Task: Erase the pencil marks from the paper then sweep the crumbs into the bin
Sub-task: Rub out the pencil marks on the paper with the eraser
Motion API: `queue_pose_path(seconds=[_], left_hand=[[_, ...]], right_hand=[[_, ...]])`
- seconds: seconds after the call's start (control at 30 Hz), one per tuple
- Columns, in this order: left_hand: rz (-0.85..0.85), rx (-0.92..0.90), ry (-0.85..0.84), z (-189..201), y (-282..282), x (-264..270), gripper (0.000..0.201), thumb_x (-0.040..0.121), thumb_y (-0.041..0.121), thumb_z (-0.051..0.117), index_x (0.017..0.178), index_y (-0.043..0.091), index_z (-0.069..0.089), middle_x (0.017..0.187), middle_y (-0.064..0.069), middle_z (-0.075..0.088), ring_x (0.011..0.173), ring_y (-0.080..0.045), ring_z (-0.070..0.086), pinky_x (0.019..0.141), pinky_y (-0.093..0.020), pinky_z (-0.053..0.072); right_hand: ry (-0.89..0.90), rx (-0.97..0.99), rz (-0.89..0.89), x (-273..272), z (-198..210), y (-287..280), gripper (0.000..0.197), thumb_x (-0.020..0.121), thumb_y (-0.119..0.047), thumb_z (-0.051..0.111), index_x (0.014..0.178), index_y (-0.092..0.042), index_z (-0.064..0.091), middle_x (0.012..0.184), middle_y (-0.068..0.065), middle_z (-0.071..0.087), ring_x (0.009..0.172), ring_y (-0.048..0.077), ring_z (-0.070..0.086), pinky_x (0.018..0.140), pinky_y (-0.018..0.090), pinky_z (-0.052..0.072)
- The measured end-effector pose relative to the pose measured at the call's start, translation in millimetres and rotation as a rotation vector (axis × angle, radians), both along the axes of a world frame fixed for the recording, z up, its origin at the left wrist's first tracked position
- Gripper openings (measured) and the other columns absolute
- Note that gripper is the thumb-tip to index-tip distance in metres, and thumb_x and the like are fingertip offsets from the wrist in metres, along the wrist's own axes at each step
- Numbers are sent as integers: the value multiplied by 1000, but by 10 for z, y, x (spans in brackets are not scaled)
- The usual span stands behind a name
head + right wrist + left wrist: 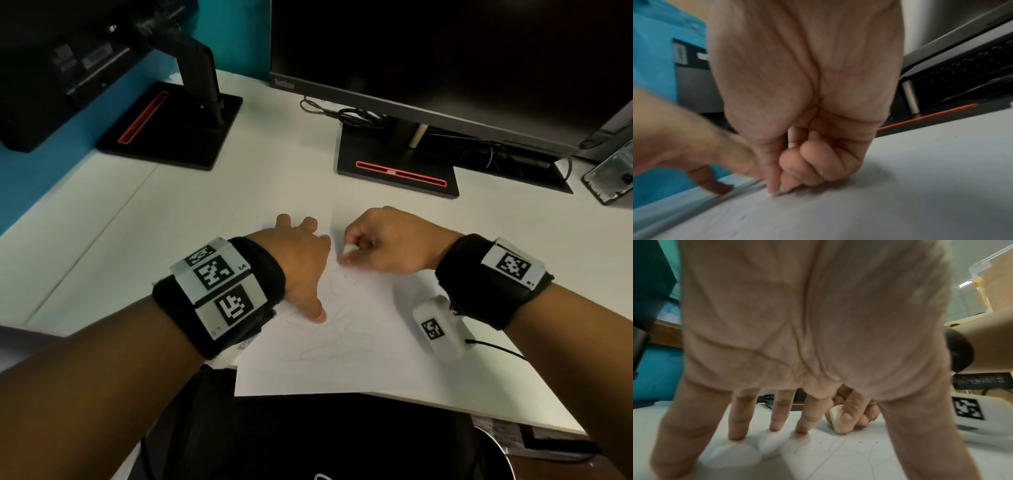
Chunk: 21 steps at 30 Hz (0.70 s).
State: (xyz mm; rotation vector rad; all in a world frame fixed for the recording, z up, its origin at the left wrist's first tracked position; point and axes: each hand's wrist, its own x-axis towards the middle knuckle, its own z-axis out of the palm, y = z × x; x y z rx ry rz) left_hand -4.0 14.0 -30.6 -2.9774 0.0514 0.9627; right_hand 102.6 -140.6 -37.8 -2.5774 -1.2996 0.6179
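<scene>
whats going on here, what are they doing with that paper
A person is rubbing pencil scribbles off a sheet of paper on a white desk. The right hand pinches a small white eraser against the top of the sheet, while the left hand presses down with spread fingers to keep it still. Most scribbles remain; a few crumbs lie nearby.

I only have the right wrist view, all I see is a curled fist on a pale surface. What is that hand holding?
Observer: The right hand pinches a small white wedge-shaped rubber eraser, its lower edge down on the white paper sheet.
Operator: Is the other hand steadying the sheet?
Observer: Yes. The left hand presses on the paper with spread fingertips.
Operator: Any pencil left?
Observer: Faint grey scribbled loops remain nearer the person, below both hands.
</scene>
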Motion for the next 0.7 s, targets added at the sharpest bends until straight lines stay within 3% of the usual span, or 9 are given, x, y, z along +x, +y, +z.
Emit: queue_pose_path(seconds=[0.13, 0.27, 0.43, 0.57, 0.7], left_hand=[[1, -7, -4, -4, 2, -3, 106, 74, 67, 75, 156, 22, 23, 162, -3, 12, 145, -34, 17, 102, -47, 48], [-3, 6, -3, -13, 0, 3, 106, 74, 67, 74, 156, 22, 23, 161, -3, 14, 144, -34, 18, 103, -47, 48], [-4, -1, -12, -22, 3, -5, 107, 74, 67, 74, 156, 23, 22, 162, -3, 12, 145, -34, 17, 102, -47, 48], [1, -2, -5, -22, 12, -3, 106, 74, 67, 73, 156, 22, 23, 160, -3, 15, 144, -33, 18, 100, -47, 49], [-4, 3, -2, -2, 3, -3, 109, 75, 67, 73, 157, 22, 19, 163, -3, 10, 146, -36, 15, 103, -48, 47]], right_hand=[[-93, 18, -63, 98, 24, 29, 36, 92, -31, 67, 61, -16, 53, 58, -3, 48, 57, 13, 44, 60, 27, 36], [13, 3, -9, 3, -11, 21, 30, 91, -33, 68, 65, -19, 60, 56, -8, 54, 53, 7, 48, 57, 22, 42], [-92, 25, -74, 108, 18, 45, 37, 91, -30, 66, 63, -9, 52, 59, -1, 44, 56, 15, 41, 59, 29, 36], [23, 0, -16, 35, 1, 47, 31, 91, -32, 68, 64, -20, 58, 53, -10, 50, 51, 6, 46, 52, 16, 40], [-102, 16, -65, 142, 25, 91, 37, 90, -30, 67, 63, -9, 52, 58, -3, 43, 56, 14, 40, 58, 29, 36]])
